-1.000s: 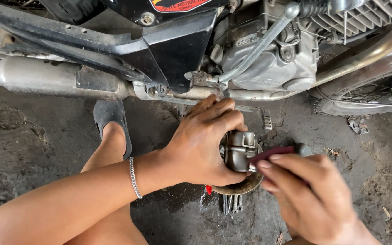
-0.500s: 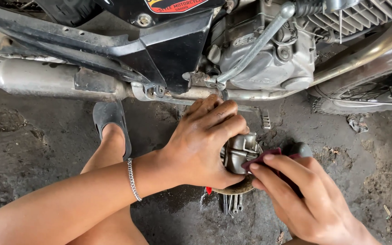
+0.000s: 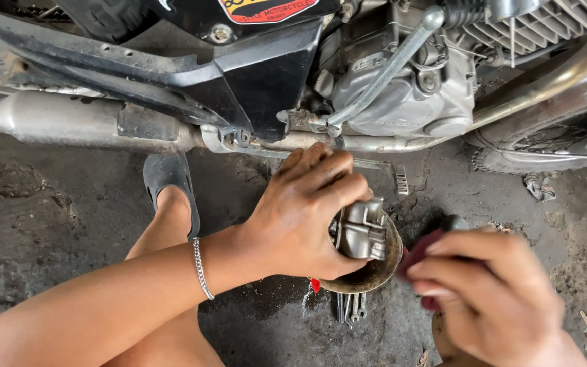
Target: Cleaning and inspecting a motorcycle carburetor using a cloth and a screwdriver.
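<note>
Crowding hands point(image 3: 307, 217): motorcycle engine point(image 3: 402, 95), exhaust pipe point(image 3: 56, 119), loose tools point(image 3: 351, 306).

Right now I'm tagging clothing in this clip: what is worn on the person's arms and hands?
Both forearms are bare, without sleeves or gloves. The left hand has a thin silver chain bracelet at the wrist. The right hand, blurred, shows no ring or band.

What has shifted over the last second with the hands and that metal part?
The right hand, gripping a dark red-handled tool, has pulled back rightward from the grey metal carburettor. The left hand still clasps the carburettor over the rusty round bowl.
</note>
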